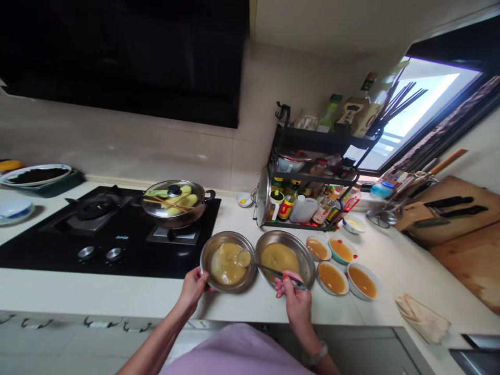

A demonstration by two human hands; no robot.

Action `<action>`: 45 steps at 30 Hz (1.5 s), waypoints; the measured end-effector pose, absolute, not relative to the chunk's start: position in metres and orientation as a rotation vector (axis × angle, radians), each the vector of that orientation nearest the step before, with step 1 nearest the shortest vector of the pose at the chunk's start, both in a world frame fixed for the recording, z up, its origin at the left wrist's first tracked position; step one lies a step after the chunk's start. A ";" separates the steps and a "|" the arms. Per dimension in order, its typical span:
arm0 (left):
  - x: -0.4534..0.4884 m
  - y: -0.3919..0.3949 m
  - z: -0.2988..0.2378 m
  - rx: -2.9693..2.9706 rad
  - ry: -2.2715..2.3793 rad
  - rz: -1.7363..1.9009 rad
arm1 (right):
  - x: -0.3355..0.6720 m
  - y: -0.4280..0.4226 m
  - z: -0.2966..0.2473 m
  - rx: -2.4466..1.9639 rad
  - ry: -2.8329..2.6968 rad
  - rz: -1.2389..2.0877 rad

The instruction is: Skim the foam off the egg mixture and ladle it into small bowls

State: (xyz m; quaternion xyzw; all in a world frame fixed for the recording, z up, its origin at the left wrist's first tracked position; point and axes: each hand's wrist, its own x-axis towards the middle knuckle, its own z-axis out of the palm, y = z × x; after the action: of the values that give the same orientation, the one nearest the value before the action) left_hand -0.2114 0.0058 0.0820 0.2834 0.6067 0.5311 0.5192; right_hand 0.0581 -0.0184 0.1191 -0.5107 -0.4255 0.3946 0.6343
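Note:
My left hand [194, 286] grips the rim of a steel bowl [204, 260] at its lower left, thumb over the edge. A yellowish liquid [222, 268] fills much of that bowl. In my right hand [292, 289] is the dark handle of a ladle [269, 269], which reaches left across a second steel bowl [308, 255]. The ladle's round head lies over the left bowl, with yellowish liquid in it. More of the same liquid is in the second bowl. Beside it on the right stand several small bowls [333, 277] of orange-brown liquid.
A lidded pan [175, 203] with chopsticks and pale green pieces inside sits on the black gas stove [136, 260]. Behind the bowls, a black rack [312, 177] carries bottles and jars. Knives in a block [417, 216], cutting boards [469, 260] and a folded cloth [423, 319] are to the right.

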 end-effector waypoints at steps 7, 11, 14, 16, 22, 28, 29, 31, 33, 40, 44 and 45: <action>-0.210 0.007 0.086 0.662 1.463 1.252 | 0.080 -0.018 0.130 -1.211 -0.744 0.950; -0.208 0.007 0.087 0.665 1.463 1.263 | 0.104 -0.016 0.132 -1.227 -0.711 0.866; -0.208 0.006 0.087 0.676 1.452 1.268 | 0.123 -0.015 0.126 -1.281 -0.725 0.759; -0.209 0.006 0.086 0.683 1.453 1.269 | 0.133 -0.016 0.120 -1.327 -0.789 0.669; -0.208 0.006 0.088 0.672 1.463 1.256 | 0.148 -0.031 0.109 -1.354 -1.338 0.347; -0.207 0.004 0.093 0.685 1.456 1.256 | 0.130 -0.040 0.121 -1.153 -1.604 0.211; -0.206 0.003 0.094 0.686 1.458 1.252 | 0.122 -0.040 0.123 -1.128 -1.578 0.263; -0.205 0.002 0.095 0.688 1.458 1.248 | 0.105 -0.039 0.125 -1.089 -1.548 0.407; -0.204 0.002 0.095 0.694 1.455 1.247 | 0.089 -0.038 0.123 -1.056 -1.563 0.529; -0.206 0.001 0.086 0.738 1.456 1.269 | 0.060 -0.035 0.110 -1.132 -1.449 0.774; -0.209 0.001 0.083 0.736 1.467 1.277 | 0.060 -0.031 0.110 -1.188 -1.128 0.878; -0.210 0.001 0.083 0.732 1.470 1.275 | 0.060 -0.029 0.111 -1.185 -1.070 0.900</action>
State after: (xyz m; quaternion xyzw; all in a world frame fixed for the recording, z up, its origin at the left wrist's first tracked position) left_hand -0.2100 0.0006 0.0832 0.3036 0.6097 0.5288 0.5064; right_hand 0.0601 -0.0294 0.1112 -0.5131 -0.4632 0.3894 0.6086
